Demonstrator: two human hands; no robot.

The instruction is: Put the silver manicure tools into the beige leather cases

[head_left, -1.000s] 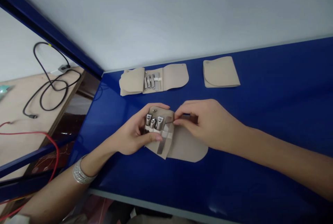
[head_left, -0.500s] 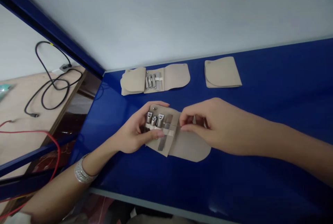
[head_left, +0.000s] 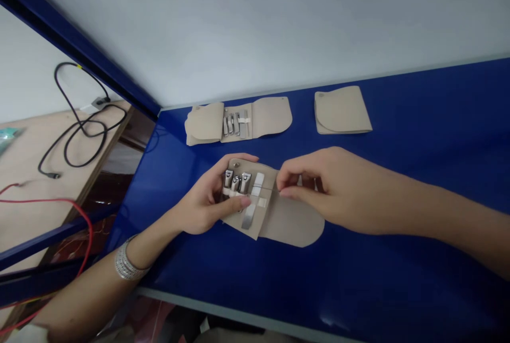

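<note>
Against a pale wall (head_left: pixel 279 24) at the far side stands a blue tabletop (head_left: pixel 418 120), with a wooden surface (head_left: pixel 24 157) at the left carrying a looped black cable (head_left: pixel 51 175). Towards the tabletop's far edge lies an opened case (head_left: pixel 272 117) with metal tools in its middle panel, and well apart to its right a closed beige case (head_left: pixel 343 110). At the near centre is the case being worked on (head_left: pixel 292 223), unfolded, its rounded flap spread to the right. The left hand (head_left: pixel 203 202) grips this case from its left side, thumb pressed across the front and fingers behind. The right hand (head_left: pixel 330 189) is closed in a pinch just above the flap and seems to grasp one end of a thin metal tool (head_left: pixel 268 188), though the fingers hide the contact. Three nail clippers (head_left: pixel 244 181) sit in a row at the panel's left, and a flat file (head_left: pixel 249 215) slants under a pale band (head_left: pixel 262 203) beside them, with the thin tool crossing over it. The step in hand looks like fitting that tool beside the file; the next move seems to call for turning it in line with the file and easing it under the band, the left thumb bracing the panel.
</note>
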